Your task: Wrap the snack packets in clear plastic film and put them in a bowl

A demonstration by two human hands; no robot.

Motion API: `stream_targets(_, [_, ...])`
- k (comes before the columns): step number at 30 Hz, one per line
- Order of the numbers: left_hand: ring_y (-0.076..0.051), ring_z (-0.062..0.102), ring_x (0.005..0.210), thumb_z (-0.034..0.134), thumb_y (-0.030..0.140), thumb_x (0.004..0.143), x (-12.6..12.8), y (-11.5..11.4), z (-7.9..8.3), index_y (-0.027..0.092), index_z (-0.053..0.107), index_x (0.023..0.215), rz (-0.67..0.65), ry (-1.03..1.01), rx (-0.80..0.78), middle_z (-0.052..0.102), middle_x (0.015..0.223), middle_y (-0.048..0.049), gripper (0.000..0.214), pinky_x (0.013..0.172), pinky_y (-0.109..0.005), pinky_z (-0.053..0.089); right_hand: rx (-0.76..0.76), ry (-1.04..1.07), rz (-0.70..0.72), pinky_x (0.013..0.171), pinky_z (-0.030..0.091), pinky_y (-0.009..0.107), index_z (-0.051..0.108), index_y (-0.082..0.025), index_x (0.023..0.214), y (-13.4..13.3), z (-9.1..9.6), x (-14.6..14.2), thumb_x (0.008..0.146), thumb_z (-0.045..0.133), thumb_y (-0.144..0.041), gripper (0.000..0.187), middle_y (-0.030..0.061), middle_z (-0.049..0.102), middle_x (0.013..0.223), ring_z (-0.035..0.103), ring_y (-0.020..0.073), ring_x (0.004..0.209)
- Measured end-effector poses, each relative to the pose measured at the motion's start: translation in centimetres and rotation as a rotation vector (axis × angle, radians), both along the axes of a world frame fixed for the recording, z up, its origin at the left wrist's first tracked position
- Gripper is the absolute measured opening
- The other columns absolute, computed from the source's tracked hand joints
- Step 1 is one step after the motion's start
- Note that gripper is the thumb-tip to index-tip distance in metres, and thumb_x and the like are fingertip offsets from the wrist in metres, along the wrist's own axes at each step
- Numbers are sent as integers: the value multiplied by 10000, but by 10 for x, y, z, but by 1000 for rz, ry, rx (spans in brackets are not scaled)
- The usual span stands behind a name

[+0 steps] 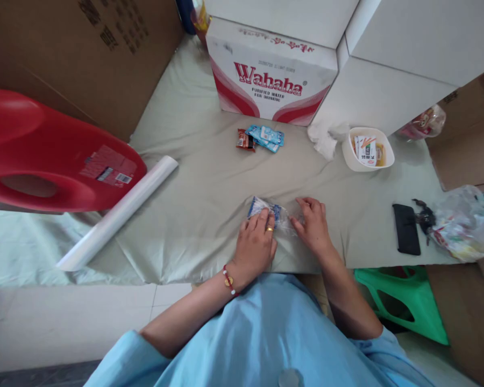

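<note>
The small packet [277, 214] lies on the table cloth [201, 215] just in front of the person's body, and the two hands come to it from the near side. Its long axis goes approx. left to right, w/ the right end a little nearer to the body; the blue printed part is at left, and clear plastic [285, 224] continues to the right. The left hand [255, 242] is the nearer one, b/c its fingers are laid directly over the middle of the packet and hide some of it. The right hand [313, 228] is just beside the clear end, so the packet is partly under one hand and partly betw. both

The left hand is almost flat, fingers near together, pressing from above – if the thumb also grips the edge, I cannot tell. It has a ring [269, 229] on one finger. The right hand is half open: thumb and forefinger stand apart w/ a small gap, and the thumb tip seems to touch the clear plastic, but a firm pinch is not visible

Beyond the hands, well apart from them, are some blue packs [268, 137] and a brown pack [245, 141], touching each other, in front of the white box [266, 70]. To the right there is a bowl [350, 158] w/ sachets, and nearer to the edge a black phone [406, 229] – no hand is on these
</note>
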State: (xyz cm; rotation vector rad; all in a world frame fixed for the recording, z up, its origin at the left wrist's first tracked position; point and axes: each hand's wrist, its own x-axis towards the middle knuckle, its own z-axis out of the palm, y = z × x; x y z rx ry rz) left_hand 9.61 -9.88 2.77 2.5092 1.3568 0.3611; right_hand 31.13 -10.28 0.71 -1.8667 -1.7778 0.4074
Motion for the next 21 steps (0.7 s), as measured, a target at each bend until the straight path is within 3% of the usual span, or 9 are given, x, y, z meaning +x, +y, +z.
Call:
stream_targets(3, [-329,594,1288,534,189,970,-2,-4,-3,142,514,1545,-29,88,34,509,1632,-180,578,986,-483,482,-9,-129,-58,1130,427,636,731,-187,1184,-12,-8,-3,928,712,-374,318,215,563,1410,461,396,1341])
stream_targets(6, [-316,632,1200,503,197,991,-5,-4,-6,164,484,1577,-33,104,33,484,1657,-173,587,921,-473,478,-10,-51,-13,1135,434,595,705,-213,970,-21,-2,-3,967,624,-323,136,192,590,1384,479,363,1348])
stream_targets(8, [-311,643,1178,491,201,997,-6,-3,-9,162,444,1602,-36,93,35,501,1640,-189,608,912,-465,469,-50,74,-7,1026,519,502,662,-228,949,-22,8,-2,988,576,-326,136,159,669,1223,608,303,1172])
stream_targets(10, [-299,658,1155,484,190,993,-8,-2,-10,134,367,1635,-40,73,47,584,1555,-217,656,902,-441,458,-134,223,-25,809,559,373,625,-237,951,-16,22,-3,1005,558,-376,164,83,702,950,660,227,865])
stream_targets(12, [-283,676,1110,480,165,983,-9,-1,-11,90,306,1647,-51,48,61,693,1399,-222,690,862,-414,444,-200,342,-47,655,506,296,605,-238,929,-2,33,-10,1003,569,-428,207,14,653,760,605,178,669])
stream_targets(14, [-272,688,1056,465,130,980,-10,1,-11,56,314,1627,-73,33,75,753,1256,-206,668,820,-403,429,-199,412,-58,626,480,274,614,-230,920,19,40,-22,986,591,-445,227,1,643,728,593,164,641])
stream_targets(17, [-281,688,1029,438,102,982,-9,4,-12,34,394,1567,-95,35,59,768,1160,-202,591,817,-413,427,-175,406,-41,684,493,276,653,-217,939,57,38,-48,975,583,-366,169,17,677,776,632,171,709])
stream_targets(21, [-317,681,1054,470,111,934,-11,6,-17,35,502,1466,-79,-44,6,753,1136,-220,539,906,-465,474,-188,197,95,840,499,302,688,-197,970,89,29,-80,980,535,-207,154,58,722,923,660,192,879])
